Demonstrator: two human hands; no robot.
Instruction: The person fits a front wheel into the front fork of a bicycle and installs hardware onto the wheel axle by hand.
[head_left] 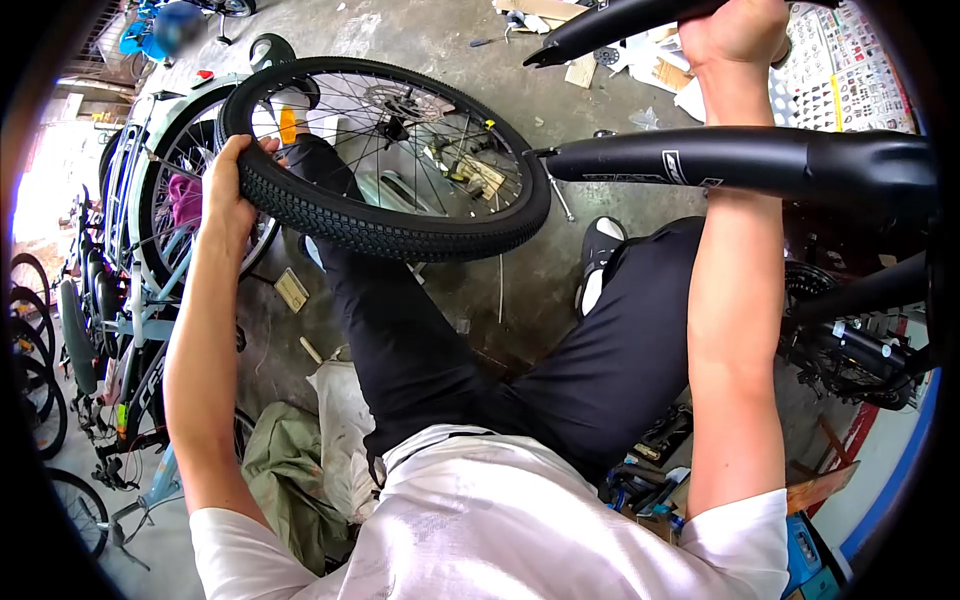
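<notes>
A bicycle wheel [385, 228] with a knobbly black tyre, thin spokes and a disc rotor [410, 104] is held tilted above the floor. My left hand [230, 188] grips the tyre at its left side, thumb on top and fingers partly hidden behind the rim. At the upper right, my right hand [738, 35] is closed around the upper leg of a black bicycle fork [690, 157]; some of its fingers are out of sight. The fork's lower leg passes over my right forearm, its tip close to the tyre's right edge. Whether tip and tyre touch, I cannot tell.
Several bicycles [150, 300] stand along the left. Cardboard and plastic scraps [655, 70] litter the floor ahead, near a printed sheet [850, 65]. A green cloth bag [290, 470] lies by my left side, tools [650, 490] by my right. A chain and gears [810, 290] show at right.
</notes>
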